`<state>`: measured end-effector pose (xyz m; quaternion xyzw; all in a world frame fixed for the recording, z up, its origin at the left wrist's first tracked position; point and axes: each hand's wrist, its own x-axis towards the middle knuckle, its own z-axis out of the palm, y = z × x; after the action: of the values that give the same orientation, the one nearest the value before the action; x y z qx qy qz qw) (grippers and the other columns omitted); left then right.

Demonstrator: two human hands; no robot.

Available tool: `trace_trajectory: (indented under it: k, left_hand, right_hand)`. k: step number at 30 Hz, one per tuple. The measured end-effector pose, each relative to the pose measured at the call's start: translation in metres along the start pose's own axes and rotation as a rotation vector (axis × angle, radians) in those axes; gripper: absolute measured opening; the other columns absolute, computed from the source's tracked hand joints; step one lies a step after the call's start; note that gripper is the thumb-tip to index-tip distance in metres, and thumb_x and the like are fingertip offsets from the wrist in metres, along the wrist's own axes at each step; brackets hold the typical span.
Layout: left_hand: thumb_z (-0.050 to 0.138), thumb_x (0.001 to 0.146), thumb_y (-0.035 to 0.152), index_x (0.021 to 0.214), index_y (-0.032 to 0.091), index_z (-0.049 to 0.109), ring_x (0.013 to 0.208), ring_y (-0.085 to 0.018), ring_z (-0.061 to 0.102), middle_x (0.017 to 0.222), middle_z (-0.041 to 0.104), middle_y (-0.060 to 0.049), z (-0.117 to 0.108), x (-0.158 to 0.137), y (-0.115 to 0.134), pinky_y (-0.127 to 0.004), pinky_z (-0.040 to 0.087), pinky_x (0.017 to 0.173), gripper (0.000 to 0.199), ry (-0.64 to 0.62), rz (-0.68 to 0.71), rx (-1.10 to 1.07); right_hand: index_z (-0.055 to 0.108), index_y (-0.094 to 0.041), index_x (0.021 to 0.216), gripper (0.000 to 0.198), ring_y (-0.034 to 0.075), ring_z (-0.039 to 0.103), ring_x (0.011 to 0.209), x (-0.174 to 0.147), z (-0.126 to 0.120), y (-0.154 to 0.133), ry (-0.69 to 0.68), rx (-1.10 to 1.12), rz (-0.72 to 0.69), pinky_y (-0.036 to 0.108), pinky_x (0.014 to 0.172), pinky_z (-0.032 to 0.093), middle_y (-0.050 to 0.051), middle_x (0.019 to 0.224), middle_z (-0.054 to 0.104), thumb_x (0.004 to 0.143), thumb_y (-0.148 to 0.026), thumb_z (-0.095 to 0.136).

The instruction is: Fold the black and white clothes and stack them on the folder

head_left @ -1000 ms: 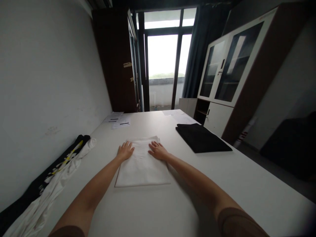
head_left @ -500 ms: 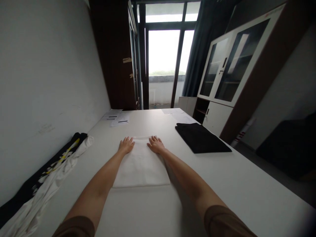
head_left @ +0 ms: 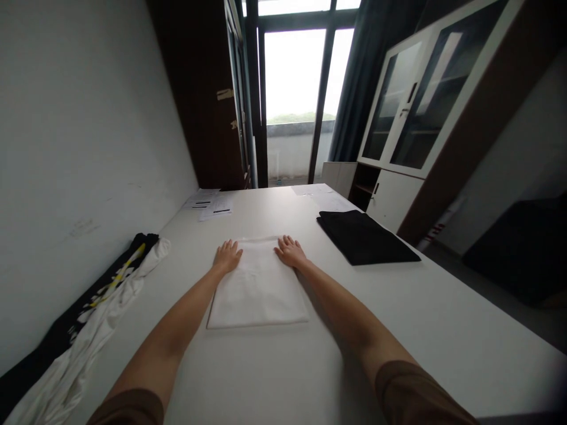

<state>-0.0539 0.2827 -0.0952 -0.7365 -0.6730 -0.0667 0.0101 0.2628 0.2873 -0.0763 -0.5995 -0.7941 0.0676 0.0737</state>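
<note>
A white cloth folded into a flat rectangle (head_left: 259, 292) lies on the white table (head_left: 266, 378) in front of me. At its far left corner rests my left hand (head_left: 228, 256), palm down with the fingers stretched out. My right hand (head_left: 290, 251) lies flat over the far right corner, fingers extended. Neither hand grips the cloth; both only press on it or touch its edge. Which kind of garment or fabric it is, I cannot tell.
A folded black cloth (head_left: 367, 239) lies on the right part of the table. Crumpled black and white clothes (head_left: 110, 307) line the left wall. Paper sheets (head_left: 215, 203) lie at the far left, others (head_left: 328, 198) at the far right. A glass-door cabinet (head_left: 411, 106) stands beyond.
My right hand has shifted a little to the right along the cloth's far edge, widening the space between my hands. The view has tipped slightly downward.
</note>
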Motion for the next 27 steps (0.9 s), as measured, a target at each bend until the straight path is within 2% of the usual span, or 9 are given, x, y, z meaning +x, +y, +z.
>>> trace_trajectory:
  k: [5,8,11,14,17,21,23,25,27]
  left_hand:
    - [0.029,0.106,0.055,0.161,0.017,0.037,0.16,-0.031,0.011,0.172,0.019,-0.014,0.005,-0.025,0.014,-0.052,0.014,0.127,0.067,0.081,0.03,0.014]
    - [0.032,0.106,0.056,0.158,0.014,0.041,0.157,-0.032,0.024,0.168,0.03,-0.017,0.007,-0.028,0.003,-0.049,0.023,0.125,0.068,0.052,-0.008,-0.009]
    - [0.033,0.106,0.054,0.157,0.011,0.042,0.154,-0.033,0.032,0.165,0.035,-0.02,0.003,-0.03,-0.021,-0.048,0.028,0.124,0.067,0.053,-0.084,-0.024]
    - [0.034,0.106,0.047,0.155,0.01,0.043,0.154,-0.032,0.032,0.165,0.035,-0.02,-0.008,-0.038,-0.035,-0.048,0.027,0.125,0.062,0.102,-0.126,-0.025]
    - [0.035,0.106,0.042,0.152,0.012,0.048,0.154,-0.03,0.031,0.165,0.036,-0.017,-0.019,-0.049,-0.019,-0.047,0.025,0.126,0.056,0.148,-0.051,-0.028]
    - [0.04,0.106,0.042,0.153,0.021,0.048,0.158,-0.025,0.02,0.17,0.027,-0.008,-0.018,-0.061,0.027,-0.044,0.016,0.129,0.053,0.148,0.187,-0.038]
    - [0.041,0.106,0.043,0.154,0.025,0.048,0.158,-0.023,0.022,0.17,0.028,-0.004,-0.014,-0.065,0.041,-0.043,0.018,0.129,0.052,0.099,0.284,-0.039]
    - [0.04,0.106,0.045,0.155,0.025,0.047,0.156,-0.024,0.027,0.168,0.033,-0.006,-0.009,-0.066,0.042,-0.045,0.022,0.127,0.053,0.047,0.314,-0.036]
    - [0.036,0.107,0.046,0.156,0.023,0.044,0.155,-0.027,0.029,0.167,0.034,-0.01,-0.007,-0.065,0.034,-0.05,0.024,0.126,0.055,0.018,0.275,-0.028]
  right_hand:
    - [0.037,-0.016,0.162,0.07,0.029,0.008,0.159,-0.015,0.005,-0.027,0.109,-0.025,-0.188,0.049,0.128,0.008,0.013,0.171,0.016,0.107,-0.059,0.03]
    - [0.035,-0.018,0.162,0.07,0.028,0.014,0.158,-0.017,0.01,-0.048,0.041,-0.004,-0.314,0.048,0.128,0.012,0.011,0.17,0.023,0.107,-0.06,0.03]
    - [0.034,-0.019,0.163,0.07,0.028,0.017,0.157,-0.017,0.009,-0.047,-0.015,0.006,-0.254,0.048,0.127,0.016,0.012,0.169,0.025,0.107,-0.06,0.033]
    - [0.037,-0.016,0.161,0.069,0.029,0.015,0.158,-0.021,0.001,-0.031,0.032,-0.027,-0.105,0.05,0.127,0.014,0.014,0.168,0.025,0.106,-0.059,0.036]
    - [0.039,-0.015,0.16,0.068,0.029,0.012,0.158,-0.031,-0.008,-0.029,0.103,-0.066,-0.086,0.05,0.127,0.01,0.015,0.169,0.023,0.106,-0.057,0.038]
    - [0.036,-0.02,0.162,0.068,0.025,0.014,0.158,-0.046,-0.005,-0.059,0.091,-0.026,-0.34,0.046,0.128,0.009,0.009,0.169,0.025,0.106,-0.058,0.036]
    - [0.035,-0.022,0.163,0.065,0.024,0.018,0.157,-0.048,0.001,-0.071,0.041,0.003,-0.408,0.045,0.128,0.012,0.007,0.168,0.029,0.107,-0.056,0.035]
    - [0.035,-0.022,0.162,0.063,0.025,0.02,0.157,-0.046,0.004,-0.071,0.0,0.015,-0.364,0.047,0.127,0.015,0.008,0.168,0.029,0.107,-0.053,0.034]
    - [0.035,-0.021,0.162,0.063,0.025,0.02,0.157,-0.043,0.003,-0.06,-0.014,0.014,-0.275,0.047,0.126,0.017,0.009,0.168,0.028,0.108,-0.051,0.034]
